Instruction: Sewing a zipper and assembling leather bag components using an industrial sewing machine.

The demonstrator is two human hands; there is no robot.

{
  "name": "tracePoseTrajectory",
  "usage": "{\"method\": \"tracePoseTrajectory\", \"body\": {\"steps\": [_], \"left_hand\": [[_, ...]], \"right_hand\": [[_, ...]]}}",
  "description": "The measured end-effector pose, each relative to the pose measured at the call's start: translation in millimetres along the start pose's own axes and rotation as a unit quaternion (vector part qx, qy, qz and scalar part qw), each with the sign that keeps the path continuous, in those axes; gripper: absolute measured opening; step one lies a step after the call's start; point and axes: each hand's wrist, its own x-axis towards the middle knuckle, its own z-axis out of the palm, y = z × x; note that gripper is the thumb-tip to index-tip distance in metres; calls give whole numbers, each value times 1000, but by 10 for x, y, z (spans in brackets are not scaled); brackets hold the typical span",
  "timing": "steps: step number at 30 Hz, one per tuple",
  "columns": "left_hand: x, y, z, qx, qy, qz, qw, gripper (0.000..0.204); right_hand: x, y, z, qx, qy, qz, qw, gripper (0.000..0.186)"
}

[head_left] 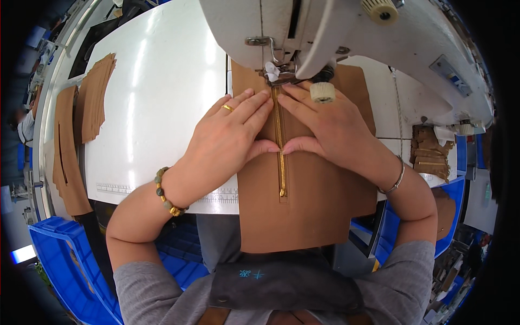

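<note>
A brown leather-like panel (pixel 319 200) lies under the sewing machine (pixel 346 32) and hangs over the table's front edge. Down a slot in it runs a gold-toothed zipper (pixel 282 168), with its slider at the near end. My left hand (pixel 230 124) rests on the panel left of the zipper, fingers stretched toward the presser foot (pixel 279 76). On the other side, my right hand (pixel 336 122) presses down, its fingertips partly hidden by the machine's knob (pixel 323 92). Both thumbs reach the zipper and nearly meet over it. Fingers of both hands lie flat.
Brown pieces are stacked on the table (pixel 157 108) at the left, beside a slotted brown strip (pixel 66 157). More brown pieces with zippers (pixel 430 154) sit at the right. Blue bins (pixel 65 260) stand below the table. A ruler strip (pixel 114 188) runs along the front edge.
</note>
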Motion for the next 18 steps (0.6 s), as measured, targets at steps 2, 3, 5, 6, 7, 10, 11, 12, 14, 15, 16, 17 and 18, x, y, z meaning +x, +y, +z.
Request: {"method": "tracePoseTrajectory", "body": {"steps": [2, 3, 5, 6, 7, 10, 11, 12, 14, 15, 16, 17, 18], "left_hand": [[4, -5, 13, -2, 4, -2, 1000, 76], [6, -7, 22, -5, 6, -5, 1000, 77], [-3, -7, 36, -10, 7, -6, 1000, 74], [-8, -9, 44, -12, 12, -8, 1000, 72], [-18, -10, 51, -14, 14, -7, 1000, 72], [-57, -11, 73, 2, 17, -14, 1000, 59], [-62, -18, 82, 0, 24, -11, 1000, 53], [-67, -21, 91, -2, 31, -10, 999, 48], [-61, -26, 104, -5, 37, -12, 999, 46], [-64, -24, 99, -6, 36, -10, 999, 45], [-75, -20, 82, -9, 39, -15, 999, 45], [-92, -24, 49, -21, 45, -15, 999, 45], [-118, -25, 4, -33, 37, -22, 999, 45]], "right_hand": [[-1, 19, 19, 12, -8, 6, 1000, 75], [8, 28, 30, 2, 2, 3, 1000, 76], [-9, -19, 9, -7, 8, 3, 1000, 76], [-20, -59, -23, 11, -2, 3, 1000, 78], [-29, -108, -62, 23, -24, 19, 999, 81], [-281, -575, -244, 39, -80, 22, 996, 88], [-385, -751, -299, 41, -76, 16, 996, 88], [-503, -935, -351, 73, -116, 2, 991, 86], [-654, -1177, -320, 101, -160, -17, 982, 84], [-682, -1269, -232, 16, -135, -39, 990, 78], [-706, -1319, -170, -85, -106, -64, 989, 72], [-730, -1332, -129, -83, -79, -53, 992, 61], [-761, -1314, -122, -59, -85, -54, 993, 61]]}}
